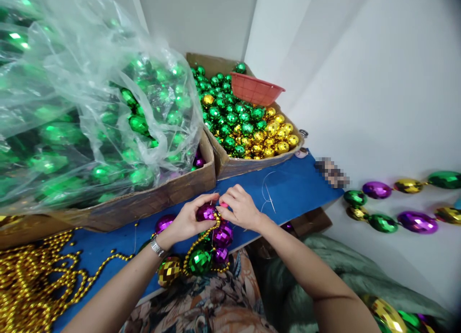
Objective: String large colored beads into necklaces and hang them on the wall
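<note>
Here, the left hand (192,218) has its thumb and fingers clamped around a purple bead (206,213), so this bead lies inside the left grip, between the two hands. The right hand (237,208) meets it from the other side; its fingers are bent close to the bead, but whether they pinch something, I cannot tell. The purple bead is shiny, with many flat, mirror-like facets (the fingers cover a good part of it). Just below the grip there are more large beads (200,261) of purple, green and gold, and a string of small gold beads (192,246) runs down among them.

Beyond the grip, to its left, stands a cardboard box (151,203), above which bulges a clear plastic bag (101,98) full of green beads. Beyond the grip, slightly to its right, a second box (247,166) holds green balls (230,117), with gold balls (273,138) gathered towards its right end; a red basket (257,89) rests tilted on top. Right of the grip, a needle (270,198) lies on the blue table (302,186).
</note>
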The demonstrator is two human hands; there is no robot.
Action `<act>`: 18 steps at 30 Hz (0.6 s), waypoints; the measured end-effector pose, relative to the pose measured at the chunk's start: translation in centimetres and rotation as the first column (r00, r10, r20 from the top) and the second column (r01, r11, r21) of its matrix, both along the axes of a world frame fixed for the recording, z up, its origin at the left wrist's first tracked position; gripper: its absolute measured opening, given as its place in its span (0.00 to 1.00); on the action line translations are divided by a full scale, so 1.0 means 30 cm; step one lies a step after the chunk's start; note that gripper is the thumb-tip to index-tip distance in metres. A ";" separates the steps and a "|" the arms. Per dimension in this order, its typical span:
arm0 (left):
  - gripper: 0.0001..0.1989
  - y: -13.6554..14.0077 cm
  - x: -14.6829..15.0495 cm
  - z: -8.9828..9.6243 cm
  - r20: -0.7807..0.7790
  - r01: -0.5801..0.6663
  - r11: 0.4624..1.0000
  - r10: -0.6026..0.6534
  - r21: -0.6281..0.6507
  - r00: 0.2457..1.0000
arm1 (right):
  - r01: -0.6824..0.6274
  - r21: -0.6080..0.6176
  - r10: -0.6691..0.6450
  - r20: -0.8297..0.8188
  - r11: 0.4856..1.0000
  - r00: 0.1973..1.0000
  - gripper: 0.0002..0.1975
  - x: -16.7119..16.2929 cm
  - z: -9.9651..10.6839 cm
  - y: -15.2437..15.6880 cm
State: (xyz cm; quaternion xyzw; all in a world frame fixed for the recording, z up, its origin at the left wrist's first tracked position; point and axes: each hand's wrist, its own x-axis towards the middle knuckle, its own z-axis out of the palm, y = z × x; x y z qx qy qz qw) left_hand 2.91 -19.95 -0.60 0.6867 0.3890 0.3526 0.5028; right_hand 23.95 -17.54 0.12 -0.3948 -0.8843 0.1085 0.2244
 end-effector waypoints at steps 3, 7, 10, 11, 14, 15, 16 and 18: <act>0.30 -0.006 -0.003 0.015 0.004 0.002 1.000 -0.002 0.016 1.000 | 0.051 -0.074 -0.051 -0.001 0.996 0.999 0.16 0.042 -0.024 -0.009; 0.30 -0.014 -0.014 0.062 0.003 -0.029 0.997 0.029 0.066 1.000 | 0.356 -0.243 -0.310 0.209 0.902 0.927 0.15 0.135 -0.163 -0.033; 0.32 -0.019 -0.021 0.121 0.015 -0.064 0.991 0.063 0.117 0.998 | 0.510 -0.265 -0.428 0.310 0.818 0.849 0.13 0.196 -0.288 -0.064; 0.32 -0.021 -0.023 0.146 0.027 -0.077 0.988 0.074 0.132 0.997 | 0.523 -0.266 -0.441 0.312 0.809 0.841 0.12 0.210 -0.315 -0.076; 0.33 -0.030 -0.025 0.236 0.081 -0.141 0.976 0.129 0.167 0.988 | 0.535 -0.260 -0.474 0.264 0.804 0.840 0.11 0.222 -0.315 -0.112; 0.33 -0.033 -0.024 0.269 0.102 -0.170 0.969 0.153 0.178 0.983 | 0.530 -0.250 -0.480 0.237 0.810 0.845 0.12 0.214 -0.289 -0.125; 0.33 -0.036 -0.021 0.304 0.123 -0.198 0.962 0.177 0.190 0.977 | 0.513 -0.246 -0.478 0.188 0.822 0.858 0.13 0.200 -0.253 -0.140; 0.34 -0.040 -0.010 0.370 0.163 -0.242 0.944 0.208 0.225 0.964 | 0.406 -0.284 -0.424 -0.003 0.869 0.906 0.15 0.152 -0.167 -0.175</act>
